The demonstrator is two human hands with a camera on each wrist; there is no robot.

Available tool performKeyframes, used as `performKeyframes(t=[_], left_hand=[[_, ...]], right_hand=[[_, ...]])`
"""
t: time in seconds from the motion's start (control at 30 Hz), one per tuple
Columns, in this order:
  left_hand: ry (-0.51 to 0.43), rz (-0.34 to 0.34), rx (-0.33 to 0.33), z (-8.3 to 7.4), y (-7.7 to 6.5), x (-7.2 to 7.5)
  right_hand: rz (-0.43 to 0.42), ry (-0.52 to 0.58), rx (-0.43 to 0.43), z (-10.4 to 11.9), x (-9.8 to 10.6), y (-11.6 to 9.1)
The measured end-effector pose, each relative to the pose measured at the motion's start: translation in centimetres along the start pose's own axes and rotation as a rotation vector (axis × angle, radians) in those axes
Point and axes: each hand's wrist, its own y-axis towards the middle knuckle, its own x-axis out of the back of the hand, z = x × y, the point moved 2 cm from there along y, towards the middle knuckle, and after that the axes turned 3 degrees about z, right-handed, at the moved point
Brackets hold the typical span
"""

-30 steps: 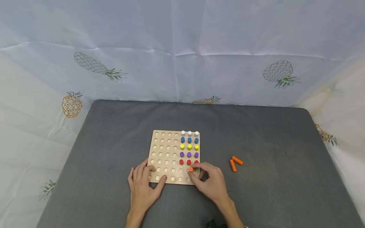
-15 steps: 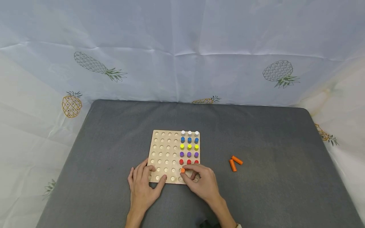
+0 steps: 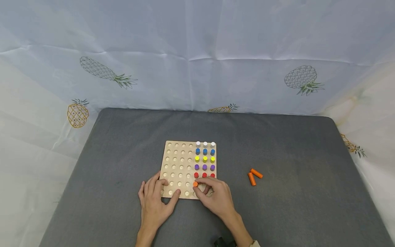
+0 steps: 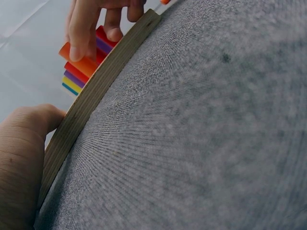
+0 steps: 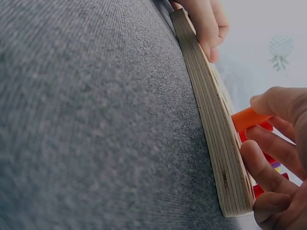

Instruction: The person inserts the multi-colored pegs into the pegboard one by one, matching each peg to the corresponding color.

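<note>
A square wooden pegboard (image 3: 177,162) lies on the grey table, its right three columns holding white, blue, yellow, purple and red pegs. My right hand (image 3: 219,199) pinches an upright orange peg (image 3: 195,184) between thumb and index finger. In the right wrist view, this orange peg (image 5: 248,119) stands with its lower end right at the board's top, in the row nearest the red pegs (image 3: 196,175). At the board's near-left corner rests my left hand (image 3: 154,205), index finger on the top and thumb at the front edge. My right palm hides the holes near the right corner.
Two loose orange pegs (image 3: 252,179) lie together on the tabletop (image 3: 293,178), right of the board. Behind and beside the table hangs a pale curtain (image 3: 197,82) printed with pineapples. A dark object (image 3: 224,242) shows at the right wrist.
My right hand has moved left along the board with the orange peg, then slowed over the column in line with the leftmost red peg. The left hand has stayed in place.
</note>
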Motion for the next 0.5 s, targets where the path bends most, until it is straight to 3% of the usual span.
performKeyframes(t=[0.5], left_hand=[[0.004, -0.009, -0.010, -0.20, 0.13, 0.17]], right_hand=[[-0.004, -0.017, 0.021, 0.18, 0.15, -0.02]])
